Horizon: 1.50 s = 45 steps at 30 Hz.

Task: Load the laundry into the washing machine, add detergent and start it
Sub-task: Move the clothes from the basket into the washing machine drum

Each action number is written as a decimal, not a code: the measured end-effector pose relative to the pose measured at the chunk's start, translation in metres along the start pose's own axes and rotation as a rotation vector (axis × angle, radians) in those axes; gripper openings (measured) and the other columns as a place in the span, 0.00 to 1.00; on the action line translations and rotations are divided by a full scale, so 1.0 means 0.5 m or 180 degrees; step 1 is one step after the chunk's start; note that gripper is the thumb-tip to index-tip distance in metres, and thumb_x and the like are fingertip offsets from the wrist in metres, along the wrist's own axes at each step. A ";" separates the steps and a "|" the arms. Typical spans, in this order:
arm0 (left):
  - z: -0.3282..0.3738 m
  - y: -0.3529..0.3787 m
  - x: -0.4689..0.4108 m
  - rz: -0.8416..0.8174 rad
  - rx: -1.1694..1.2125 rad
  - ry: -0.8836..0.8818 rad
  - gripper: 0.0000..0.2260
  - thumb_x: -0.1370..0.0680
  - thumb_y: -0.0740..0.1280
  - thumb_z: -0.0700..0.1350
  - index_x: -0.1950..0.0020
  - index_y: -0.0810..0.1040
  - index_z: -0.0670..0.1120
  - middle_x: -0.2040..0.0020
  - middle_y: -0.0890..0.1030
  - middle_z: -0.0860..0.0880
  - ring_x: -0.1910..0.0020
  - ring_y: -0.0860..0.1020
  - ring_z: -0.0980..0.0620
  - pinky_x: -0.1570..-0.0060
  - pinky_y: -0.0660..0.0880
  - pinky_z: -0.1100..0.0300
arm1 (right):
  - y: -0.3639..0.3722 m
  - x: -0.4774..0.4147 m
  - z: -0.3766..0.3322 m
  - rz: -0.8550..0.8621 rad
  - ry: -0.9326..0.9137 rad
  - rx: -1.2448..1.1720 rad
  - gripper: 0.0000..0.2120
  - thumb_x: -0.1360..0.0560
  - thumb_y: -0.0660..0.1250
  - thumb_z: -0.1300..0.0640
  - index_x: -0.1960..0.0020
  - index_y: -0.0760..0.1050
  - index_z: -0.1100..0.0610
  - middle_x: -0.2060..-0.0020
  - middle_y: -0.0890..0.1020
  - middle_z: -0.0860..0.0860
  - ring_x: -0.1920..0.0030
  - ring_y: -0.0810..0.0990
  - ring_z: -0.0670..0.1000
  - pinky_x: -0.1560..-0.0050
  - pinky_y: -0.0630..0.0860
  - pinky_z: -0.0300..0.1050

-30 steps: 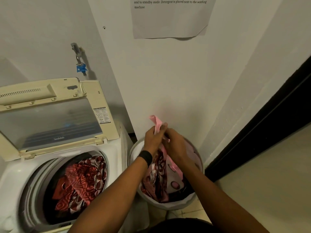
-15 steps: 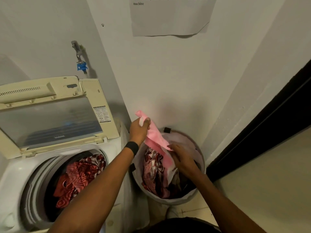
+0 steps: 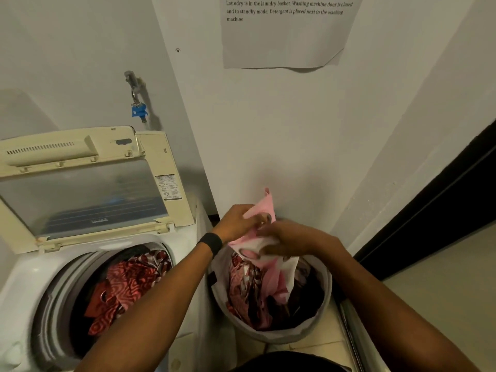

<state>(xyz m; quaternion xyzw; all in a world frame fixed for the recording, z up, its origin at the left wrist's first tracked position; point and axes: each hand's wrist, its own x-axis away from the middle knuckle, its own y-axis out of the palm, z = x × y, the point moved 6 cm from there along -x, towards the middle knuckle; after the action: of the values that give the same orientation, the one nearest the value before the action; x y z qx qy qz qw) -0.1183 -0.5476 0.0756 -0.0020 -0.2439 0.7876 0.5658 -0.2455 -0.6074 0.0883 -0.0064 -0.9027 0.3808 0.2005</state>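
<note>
A top-loading washing machine (image 3: pixel 24 285) stands at the left with its lid (image 3: pixel 80 194) raised. Red patterned laundry (image 3: pixel 126 285) lies in its drum. To its right a grey laundry basket (image 3: pixel 316 315) holds more clothes (image 3: pixel 247 288). Over the basket, my left hand (image 3: pixel 239 221) grips the upper end of a pink and white cloth (image 3: pixel 264 208). My right hand (image 3: pixel 290 240) grips the same cloth just below, and the rest of the cloth hangs into the basket. No detergent is in view.
A tap with a blue fitting (image 3: pixel 138 110) sticks out of the wall above the machine. A printed paper sheet (image 3: pixel 284 36) hangs on the wall. A dark door frame (image 3: pixel 442 200) runs along the right, with pale floor (image 3: pixel 442 304) beside it.
My left hand, which had drawn the pink cloth left toward the machine, is back over the basket beside my right hand. Both hands now meet on the cloth.
</note>
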 end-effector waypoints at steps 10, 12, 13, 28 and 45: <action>0.012 -0.011 -0.001 -0.0353 -0.0235 -0.0007 0.18 0.18 0.64 0.61 0.40 0.82 0.48 0.47 0.85 0.49 0.49 0.82 0.49 0.49 0.75 0.62 | -0.073 -0.020 0.046 0.2030 0.0407 0.0353 0.13 0.25 0.73 0.45 0.57 0.78 0.54 0.62 0.80 0.48 0.61 0.78 0.52 0.65 0.67 0.44; 0.020 -0.016 -0.008 -0.0531 -0.0759 0.0145 0.14 0.22 0.73 0.55 0.44 0.79 0.47 0.51 0.84 0.47 0.55 0.81 0.49 0.56 0.76 0.61 | -0.069 -0.021 0.056 0.2209 0.0492 0.0365 0.15 0.26 0.73 0.43 0.57 0.77 0.55 0.63 0.80 0.49 0.62 0.78 0.52 0.66 0.66 0.44; 0.021 -0.018 -0.011 -0.0562 -0.0845 0.0142 0.13 0.24 0.76 0.50 0.45 0.78 0.47 0.52 0.83 0.47 0.58 0.80 0.50 0.59 0.76 0.61 | -0.067 -0.019 0.056 0.2287 0.0521 0.0402 0.17 0.26 0.73 0.41 0.58 0.76 0.54 0.64 0.79 0.49 0.63 0.77 0.52 0.67 0.66 0.44; -0.006 -0.075 -0.013 0.0838 -0.1225 0.0132 0.21 0.18 0.67 0.56 0.68 0.71 0.49 0.72 0.75 0.52 0.72 0.72 0.52 0.68 0.65 0.57 | -0.069 0.015 0.150 0.1492 0.0390 -0.0365 0.12 0.23 0.73 0.47 0.62 0.77 0.49 0.68 0.78 0.45 0.65 0.77 0.49 0.63 0.69 0.45; 0.005 0.010 0.010 0.0666 0.1568 -0.1112 0.26 0.18 0.61 0.63 0.34 0.78 0.43 0.41 0.82 0.48 0.44 0.79 0.50 0.44 0.75 0.56 | -0.027 -0.043 0.013 0.2594 0.0597 -0.1033 0.13 0.20 0.64 0.43 0.52 0.77 0.53 0.61 0.79 0.47 0.62 0.77 0.44 0.61 0.74 0.43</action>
<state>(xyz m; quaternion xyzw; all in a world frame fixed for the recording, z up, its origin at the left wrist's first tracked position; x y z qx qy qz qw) -0.1252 -0.5454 0.0769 0.2454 -0.1378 0.8653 0.4148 -0.2262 -0.6250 0.0857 -0.4274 -0.8524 0.2799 0.1115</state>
